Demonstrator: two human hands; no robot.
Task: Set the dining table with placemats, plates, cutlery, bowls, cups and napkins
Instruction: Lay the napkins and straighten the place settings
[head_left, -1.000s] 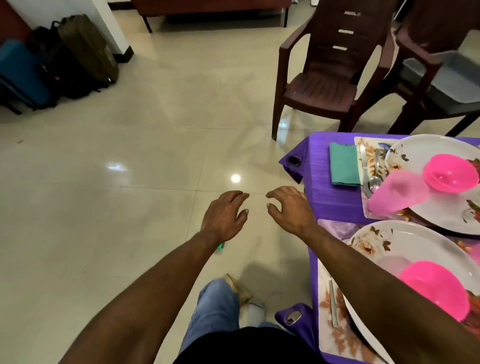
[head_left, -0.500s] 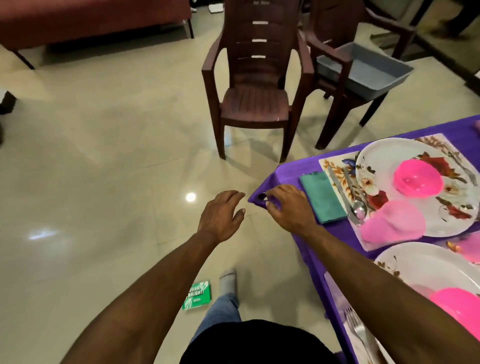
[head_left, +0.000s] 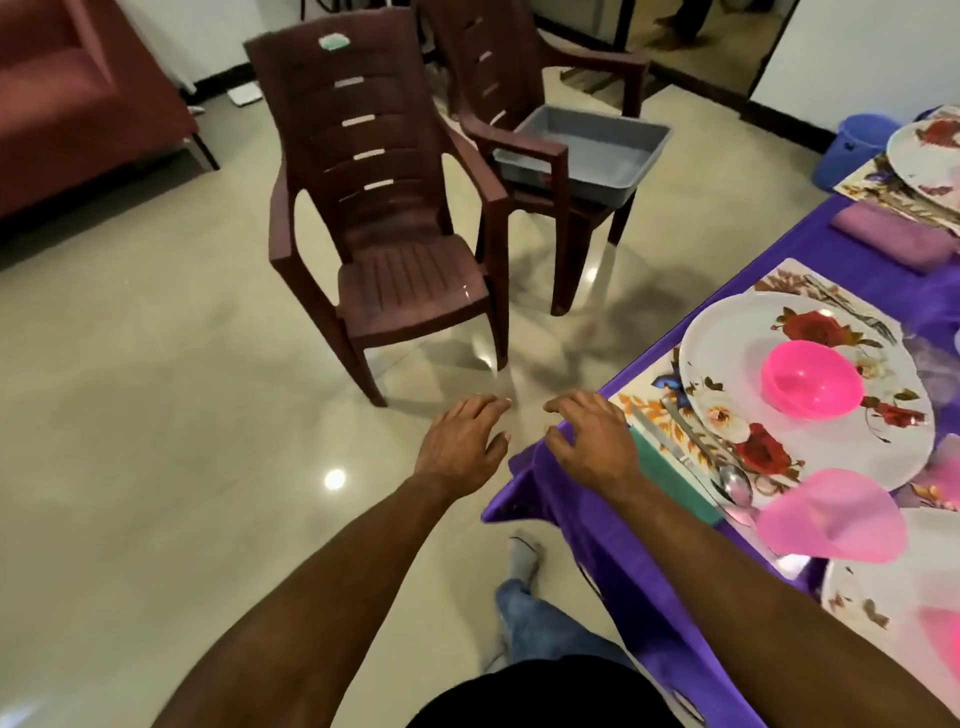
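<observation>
Purple-clothed dining table (head_left: 613, 525), at three o'clock, looks nearly set: floral white plate (head_left: 748, 364), pink plastic bowl (head_left: 810, 379), cutlery and teal napkin (head_left: 670, 475) lie placed. Right hand (head_left: 592, 441) rests spread at its corner; left hand (head_left: 462, 441) hovers relaxed beside, holding nothing. Next move probably calls for fetching any missing pieces.

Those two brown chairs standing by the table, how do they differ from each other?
The nearer chair has a bare seat, while the farther chair carries a grey tub on its seat. The nearer chair shows whole, with a pale sticker at the top of its back; the farther chair is partly hidden behind it. Both are dark brown plastic armchairs with slotted backs, standing upright on the tiled floor.
</observation>
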